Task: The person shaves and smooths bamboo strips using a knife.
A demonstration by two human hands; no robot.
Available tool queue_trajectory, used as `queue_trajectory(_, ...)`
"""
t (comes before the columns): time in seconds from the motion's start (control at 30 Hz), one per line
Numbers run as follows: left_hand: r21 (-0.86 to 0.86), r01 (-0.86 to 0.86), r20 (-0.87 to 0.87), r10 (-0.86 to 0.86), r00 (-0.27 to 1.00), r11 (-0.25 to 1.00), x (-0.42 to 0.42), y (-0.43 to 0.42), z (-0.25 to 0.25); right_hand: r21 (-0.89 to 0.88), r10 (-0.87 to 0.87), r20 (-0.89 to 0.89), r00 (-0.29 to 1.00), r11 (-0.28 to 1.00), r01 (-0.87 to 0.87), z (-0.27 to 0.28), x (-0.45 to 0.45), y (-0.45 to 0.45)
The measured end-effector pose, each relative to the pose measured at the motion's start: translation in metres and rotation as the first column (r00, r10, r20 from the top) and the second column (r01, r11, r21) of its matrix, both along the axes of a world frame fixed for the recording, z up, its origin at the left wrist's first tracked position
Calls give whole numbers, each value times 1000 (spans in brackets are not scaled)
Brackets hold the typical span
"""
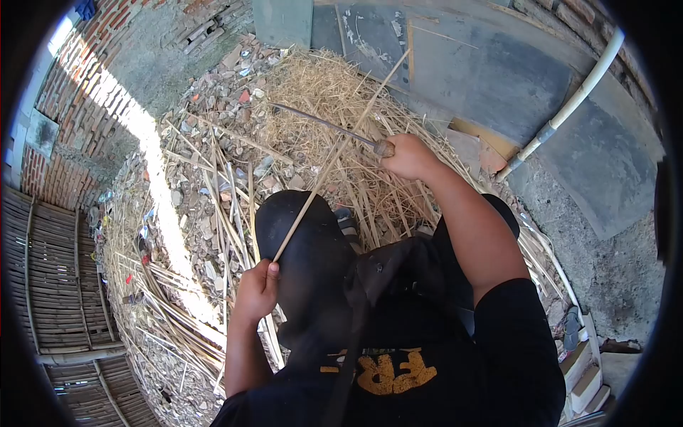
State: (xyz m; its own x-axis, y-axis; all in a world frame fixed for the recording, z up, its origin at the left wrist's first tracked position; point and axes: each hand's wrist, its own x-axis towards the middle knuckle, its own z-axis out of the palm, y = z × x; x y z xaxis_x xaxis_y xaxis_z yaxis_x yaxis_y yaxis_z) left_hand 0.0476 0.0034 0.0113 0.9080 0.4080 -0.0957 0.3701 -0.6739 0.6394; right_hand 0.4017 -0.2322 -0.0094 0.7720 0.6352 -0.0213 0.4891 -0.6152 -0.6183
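My left hand [257,290] is closed around the lower end of a long, thin bamboo strip [308,202], which slants up and to the right past my knee. In my right hand [410,156] is the wooden handle of a long, narrow blade [320,122]. The blade points up and to the left, and it crosses the strip a little left of the handle; whether the two touch I cannot tell. Beneath them lies a heap of straw-like shavings [307,91] and thin strips.
Split bamboo strips [178,313] lie on the rubble ground at the left. A slatted bamboo panel [53,270] stands at the far left. Grey boards [484,78] and a white pipe [587,85] line the upper right. A brick wall [99,85] rises at the upper left.
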Motion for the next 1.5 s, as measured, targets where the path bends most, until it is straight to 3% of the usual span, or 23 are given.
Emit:
queue_trajectory(0.03,26,-1,-1,1,1000,1000,-3,1,-4,4,-74,4,997,997,74,3,8,1)
queue_trajectory(0.17,26,-21,-27,22,999,999,-5,3,-3,7,-76,16,997,997,76,10,-11,4)
queue_trajectory(0.33,-18,17,25,-17,1000,1000,0,2,-6,-197,249,144,958,956,-219,46,-50,4)
queue_trajectory(0.4,-2,9,31,-9,999,1000,0,2,-7,-145,225,52,973,966,-216,39,-38,5)
queue_trajectory(0.47,18,-7,12,7,1000,1000,-1,-1,-4,20,29,-218,976,999,-25,4,9,-1)
queue_trajectory(0.53,51,-2,24,1,1000,999,-4,2,-8,71,-247,-227,942,960,269,-9,44,-10)
queue_trajectory(0.63,53,-4,9,4,1000,999,-5,3,-2,106,-278,-138,951,950,293,-7,44,-22)
queue_trajectory(0.77,-4,12,4,-12,1000,1000,-1,4,-4,89,-59,-91,994,994,67,9,-3,-7)
queue_trajectory(0.87,-41,14,-4,-14,1000,999,2,5,-5,-154,229,69,971,964,-217,28,-38,1)
queue_trajectory(0.97,-62,40,31,-38,999,997,-3,11,-11,-263,367,152,918,910,-321,41,-43,2)
queue_trajectory(1.07,-64,-25,44,27,999,998,-4,5,-8,34,-3,-107,994,999,7,12,5,-5)
queue_trajectory(1.13,-22,-12,29,13,1000,1000,-8,10,-12,132,-339,48,940,935,331,-6,42,-12)
queue_trajectory(1.2,-49,8,30,-7,1000,999,-8,12,-10,284,-442,-116,889,843,456,-35,72,-25)
queue_trajectory(1.27,-87,25,-16,-27,1000,996,-6,15,-5,395,-511,-291,809,706,588,-28,66,-31)
queue_trajectory(1.5,-245,34,37,-25,999,969,-11,17,-14,385,-661,-37,749,682,621,5,32,-46)
